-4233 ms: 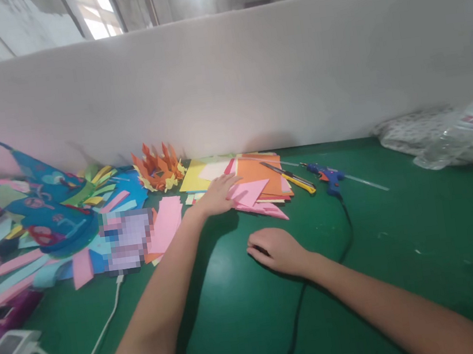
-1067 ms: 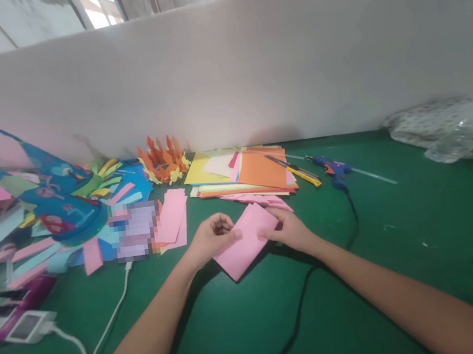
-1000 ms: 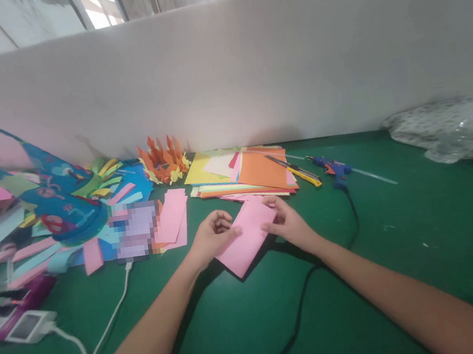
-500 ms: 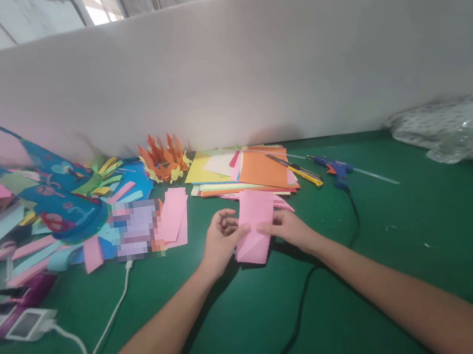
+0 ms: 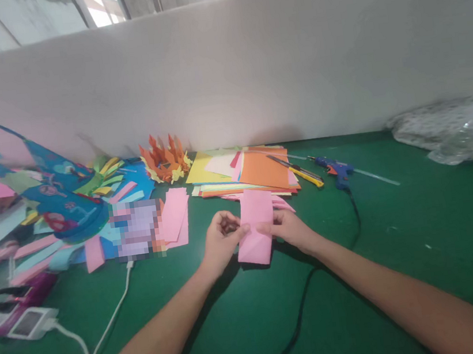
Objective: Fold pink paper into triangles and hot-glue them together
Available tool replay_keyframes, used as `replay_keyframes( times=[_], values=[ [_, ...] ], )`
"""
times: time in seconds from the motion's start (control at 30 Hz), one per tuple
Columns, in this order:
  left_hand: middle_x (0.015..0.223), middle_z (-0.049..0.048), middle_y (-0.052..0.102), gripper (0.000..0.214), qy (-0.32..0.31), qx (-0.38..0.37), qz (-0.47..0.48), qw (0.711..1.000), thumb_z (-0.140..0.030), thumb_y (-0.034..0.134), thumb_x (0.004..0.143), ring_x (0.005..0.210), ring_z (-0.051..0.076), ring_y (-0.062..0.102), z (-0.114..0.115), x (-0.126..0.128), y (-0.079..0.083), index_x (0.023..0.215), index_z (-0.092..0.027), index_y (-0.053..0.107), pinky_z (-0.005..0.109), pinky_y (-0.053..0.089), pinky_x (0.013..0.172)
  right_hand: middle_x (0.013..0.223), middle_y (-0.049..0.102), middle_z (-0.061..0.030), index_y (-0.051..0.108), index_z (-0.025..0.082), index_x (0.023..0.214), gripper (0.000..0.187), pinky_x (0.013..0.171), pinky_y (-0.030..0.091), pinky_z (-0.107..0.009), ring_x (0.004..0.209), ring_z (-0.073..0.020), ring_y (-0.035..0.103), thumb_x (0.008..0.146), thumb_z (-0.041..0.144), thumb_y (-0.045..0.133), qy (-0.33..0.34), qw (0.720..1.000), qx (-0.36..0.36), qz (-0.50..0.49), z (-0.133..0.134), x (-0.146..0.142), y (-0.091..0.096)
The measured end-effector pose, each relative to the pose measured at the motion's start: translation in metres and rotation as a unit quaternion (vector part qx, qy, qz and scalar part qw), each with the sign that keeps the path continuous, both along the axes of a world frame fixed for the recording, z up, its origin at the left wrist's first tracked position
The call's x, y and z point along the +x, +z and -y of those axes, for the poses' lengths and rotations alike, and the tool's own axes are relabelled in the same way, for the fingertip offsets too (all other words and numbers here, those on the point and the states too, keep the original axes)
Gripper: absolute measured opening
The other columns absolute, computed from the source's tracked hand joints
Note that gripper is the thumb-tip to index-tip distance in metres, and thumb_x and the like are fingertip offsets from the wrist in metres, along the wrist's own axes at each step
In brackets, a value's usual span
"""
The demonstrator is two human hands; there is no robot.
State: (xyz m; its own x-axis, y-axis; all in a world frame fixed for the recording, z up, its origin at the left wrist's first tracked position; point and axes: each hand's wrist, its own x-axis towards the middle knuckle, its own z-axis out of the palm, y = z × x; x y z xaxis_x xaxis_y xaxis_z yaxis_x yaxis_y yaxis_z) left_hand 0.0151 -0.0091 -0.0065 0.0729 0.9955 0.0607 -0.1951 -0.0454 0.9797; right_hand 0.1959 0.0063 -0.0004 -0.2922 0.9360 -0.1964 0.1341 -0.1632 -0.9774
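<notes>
A folded strip of pink paper [image 5: 256, 209] is held upright-lengthwise between my two hands, with a diagonal crease near its lower end. My left hand [image 5: 223, 241] pinches its left edge, thumb on the front face. On the opposite edge, my right hand [image 5: 289, 228] grips it the same way, thumb in front and fingers behind. More pink paper [image 5: 282, 203] shows just beyond my right hand. Farther back lies a stack of coloured paper with an orange sheet [image 5: 265, 168] on top.
A yellow utility knife [image 5: 306, 176] rests by the stack, beside a blue glue gun [image 5: 335, 171] with a black cord. An orange paper crown [image 5: 166, 160], pink sheets [image 5: 175, 217] and blue party hats [image 5: 70, 207] stand left. A plastic bottle [image 5: 470, 132] lies right.
The pink paper has turned slightly more upright, its lower end shifting a little to the right. Both hands keep their pinch on it.
</notes>
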Motion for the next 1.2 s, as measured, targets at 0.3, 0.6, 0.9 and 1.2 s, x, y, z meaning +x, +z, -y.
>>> replay_keyframes(
  times=[0.3,0.6,0.9,1.2],
  values=[
    [0.080,0.0015,0.061,0.029,-0.002,-0.021,-0.030,0.999,-0.032,0.073,0.068,0.069,0.009,0.053,-0.001,-0.006,0.003,0.088,-0.015,0.062,0.021,0.045,0.062,0.086,0.071,-0.0057,0.070,0.013,0.082,0.046,0.077,0.050,-0.037,0.083,-0.0238,0.064,0.058,0.051,0.075,0.074,0.996,-0.024,0.051,0.001,0.003,0.008],
    [0.071,-0.0030,0.055,0.029,0.014,-0.008,0.002,1.000,-0.029,0.077,0.061,0.066,0.007,0.051,-0.002,-0.003,0.005,0.069,-0.015,0.054,0.019,0.042,0.062,0.094,0.070,-0.0062,0.068,0.015,0.092,0.046,0.077,0.048,-0.034,0.086,-0.0218,0.063,0.070,0.056,0.065,0.026,0.999,0.020,-0.007,-0.001,0.002,0.002],
    [0.103,0.0063,0.060,0.028,-0.021,0.017,-0.193,0.981,-0.020,0.066,0.068,0.062,0.006,0.052,-0.006,-0.011,-0.002,0.096,-0.014,0.065,0.021,0.045,0.059,0.067,0.061,0.0011,0.055,0.016,0.101,0.042,0.057,0.045,-0.028,0.059,-0.0153,0.058,0.072,0.044,0.065,-0.024,0.996,0.078,0.046,0.001,-0.003,-0.006],
    [0.101,0.0060,0.062,0.025,-0.022,0.136,-0.406,0.903,-0.004,0.058,0.071,0.063,0.009,0.057,-0.006,-0.022,0.000,0.092,-0.015,0.066,0.025,0.052,0.065,0.098,0.057,-0.0055,0.057,0.021,0.103,0.032,0.080,0.044,-0.035,0.092,-0.0210,0.054,0.074,0.028,0.067,0.011,0.890,0.374,0.261,0.010,-0.003,-0.009]
  ],
)
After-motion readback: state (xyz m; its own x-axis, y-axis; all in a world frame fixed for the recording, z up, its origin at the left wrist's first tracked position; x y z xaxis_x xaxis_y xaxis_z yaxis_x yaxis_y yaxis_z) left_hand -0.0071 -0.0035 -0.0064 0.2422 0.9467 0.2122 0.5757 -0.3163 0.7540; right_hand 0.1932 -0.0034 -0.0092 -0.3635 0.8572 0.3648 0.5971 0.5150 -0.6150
